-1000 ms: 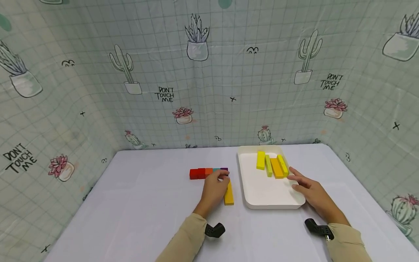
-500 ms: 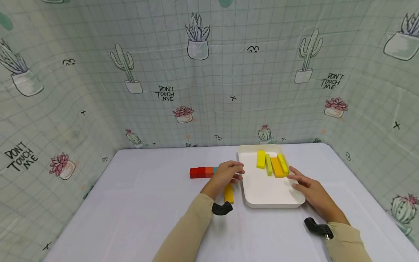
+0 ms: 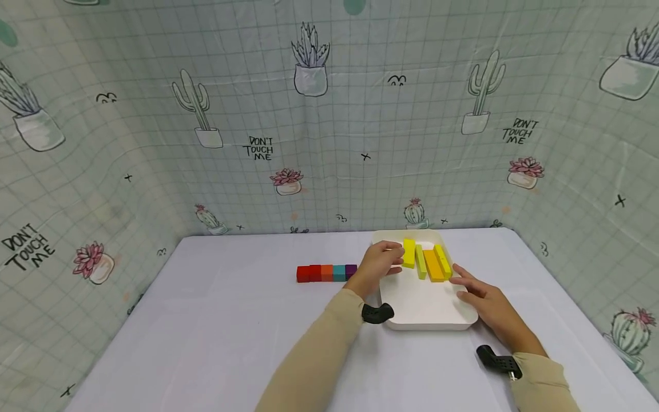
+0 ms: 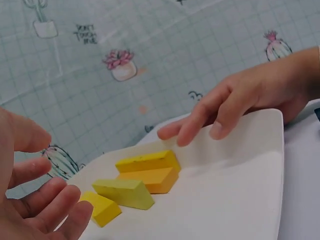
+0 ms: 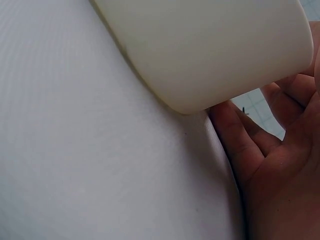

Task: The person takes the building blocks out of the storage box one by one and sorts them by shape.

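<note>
Right of centre in the head view, the left hand (image 3: 378,266) is over the left side of a white tray (image 3: 427,306), its fingers loosely bent and slightly apart, with nothing seen in them. Its fingertips are next to the left yellow block (image 3: 409,253); whether they touch it is hard to tell. The right hand (image 3: 489,300) has relaxed fingers draped over the tray's right rim, touching it.

Inside the tray, toward its far end, lie four long blocks side by side: the left yellow block, a narrow lime block (image 3: 420,262), an orange block (image 3: 433,266) and the right yellow block (image 3: 441,262).

Left of the tray, near mid-frame on the white table (image 3: 206,320), two red cubes (image 3: 309,273), an orange cube (image 3: 326,273), a teal cube (image 3: 339,273) and a purple cube (image 3: 350,272) form a row.

The left wrist and sleeve hide part of the tray's left wall. In the left wrist view, fingers cover part of the left yellow block, and the left edge cuts off the hand. The right wrist view shows only the tray's outer corner and part of the right hand.
</note>
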Motion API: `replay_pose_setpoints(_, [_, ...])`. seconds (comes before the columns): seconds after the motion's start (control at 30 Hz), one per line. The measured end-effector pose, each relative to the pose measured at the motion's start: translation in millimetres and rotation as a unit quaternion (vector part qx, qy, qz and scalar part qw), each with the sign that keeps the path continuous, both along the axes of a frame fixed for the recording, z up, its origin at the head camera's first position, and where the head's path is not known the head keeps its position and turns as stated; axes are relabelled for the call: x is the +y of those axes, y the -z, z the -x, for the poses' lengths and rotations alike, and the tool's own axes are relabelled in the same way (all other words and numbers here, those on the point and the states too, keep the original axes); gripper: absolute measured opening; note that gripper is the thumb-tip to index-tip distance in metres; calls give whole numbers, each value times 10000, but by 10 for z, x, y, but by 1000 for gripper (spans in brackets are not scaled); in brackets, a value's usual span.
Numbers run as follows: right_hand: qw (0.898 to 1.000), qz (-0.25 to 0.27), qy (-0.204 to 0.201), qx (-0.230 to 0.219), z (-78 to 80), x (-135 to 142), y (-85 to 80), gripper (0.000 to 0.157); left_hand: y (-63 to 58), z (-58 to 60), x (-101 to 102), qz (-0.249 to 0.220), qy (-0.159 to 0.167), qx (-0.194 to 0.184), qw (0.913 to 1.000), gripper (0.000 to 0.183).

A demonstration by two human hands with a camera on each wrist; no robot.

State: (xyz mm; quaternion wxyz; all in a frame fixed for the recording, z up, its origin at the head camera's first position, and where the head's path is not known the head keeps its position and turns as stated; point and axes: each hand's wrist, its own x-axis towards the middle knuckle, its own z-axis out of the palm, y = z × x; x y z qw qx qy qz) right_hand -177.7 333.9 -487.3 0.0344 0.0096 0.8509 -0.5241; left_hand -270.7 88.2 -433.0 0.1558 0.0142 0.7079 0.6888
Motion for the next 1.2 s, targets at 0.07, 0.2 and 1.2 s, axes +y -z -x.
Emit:
replay_pose_setpoints(0.07, [10000, -48, 7, 13, -4, -1, 9, 46, 21, 11, 94, 220, -134, -1, 9997, 22])
replay_pose_setpoints(0.2, [10000, 7, 27, -20, -11, -25, 21, 46, 77, 52, 201, 361, -289, -74, 9989, 21])
replay_pose_setpoints(1.2, [9996, 155, -23, 254, -3, 5, 50, 44, 294, 227, 484, 2697, -794, 434, 9587, 24])
